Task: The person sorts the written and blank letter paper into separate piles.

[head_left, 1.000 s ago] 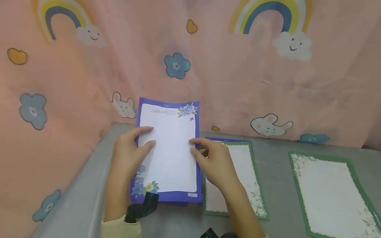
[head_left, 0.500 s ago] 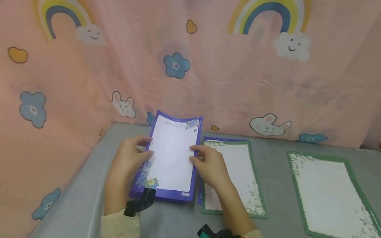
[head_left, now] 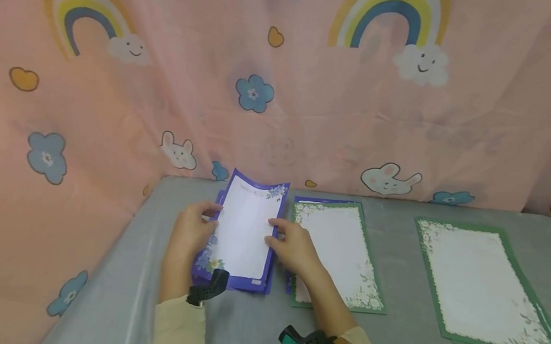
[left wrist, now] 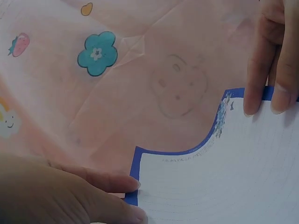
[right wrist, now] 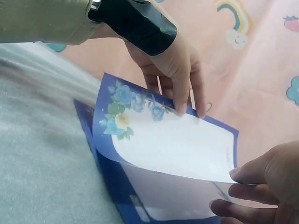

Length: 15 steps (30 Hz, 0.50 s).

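Observation:
Both hands hold up a sheet of stationery paper (head_left: 244, 233) with a blue-purple border and printed blue flowers. My left hand (head_left: 193, 230) pinches its left edge between thumb and fingers; my right hand (head_left: 293, 247) pinches the opposite edge. Between them the sheet bows, its upper edge dipping in the middle, as the left wrist view shows. Beneath it, another blue-bordered sheet (right wrist: 173, 193) lies on the grey table (head_left: 250, 335), mostly covered in the head view. In the right wrist view a gap shows between the two sheets.
Right of the hands lies a green-bordered floral sheet (head_left: 335, 250) over a blue-bordered one (head_left: 324, 201). Farther right, more green-bordered sheets (head_left: 488, 286) overlap each other. A pink patterned curtain (head_left: 311, 114) hangs behind the table. Each wrist wears a black camera mount (head_left: 306, 343).
The held sheet has come down toward the table and tilted clockwise, both hands moving with it. More of the blue-bordered sheet below shows at its sides. The green-bordered sheets stay put.

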{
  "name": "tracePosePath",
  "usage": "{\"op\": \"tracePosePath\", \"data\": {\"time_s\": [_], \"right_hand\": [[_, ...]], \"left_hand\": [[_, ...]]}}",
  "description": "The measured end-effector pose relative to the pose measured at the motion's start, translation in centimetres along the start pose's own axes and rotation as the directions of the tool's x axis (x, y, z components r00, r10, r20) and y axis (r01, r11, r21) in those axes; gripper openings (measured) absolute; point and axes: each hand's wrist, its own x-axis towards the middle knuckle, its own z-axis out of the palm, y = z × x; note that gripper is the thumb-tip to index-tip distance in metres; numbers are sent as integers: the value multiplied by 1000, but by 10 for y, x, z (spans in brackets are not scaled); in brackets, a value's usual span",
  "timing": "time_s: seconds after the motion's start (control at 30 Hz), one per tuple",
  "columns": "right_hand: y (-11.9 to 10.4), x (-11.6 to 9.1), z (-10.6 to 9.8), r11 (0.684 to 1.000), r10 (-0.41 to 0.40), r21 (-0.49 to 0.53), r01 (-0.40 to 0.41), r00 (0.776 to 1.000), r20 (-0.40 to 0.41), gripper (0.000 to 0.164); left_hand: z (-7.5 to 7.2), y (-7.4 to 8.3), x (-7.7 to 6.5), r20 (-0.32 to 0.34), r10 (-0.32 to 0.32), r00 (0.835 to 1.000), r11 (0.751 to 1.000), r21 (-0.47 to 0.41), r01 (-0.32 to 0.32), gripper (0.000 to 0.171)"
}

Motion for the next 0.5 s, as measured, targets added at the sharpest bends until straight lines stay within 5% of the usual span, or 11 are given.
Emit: {"op": "tracePosePath", "data": {"time_s": [0.5], "right_hand": [[14, 5, 12, 999, 27, -24, -27, 1000, 7, 51]], "left_hand": [[21, -13, 8, 90, -41, 995, 999, 23, 40, 38]]}}
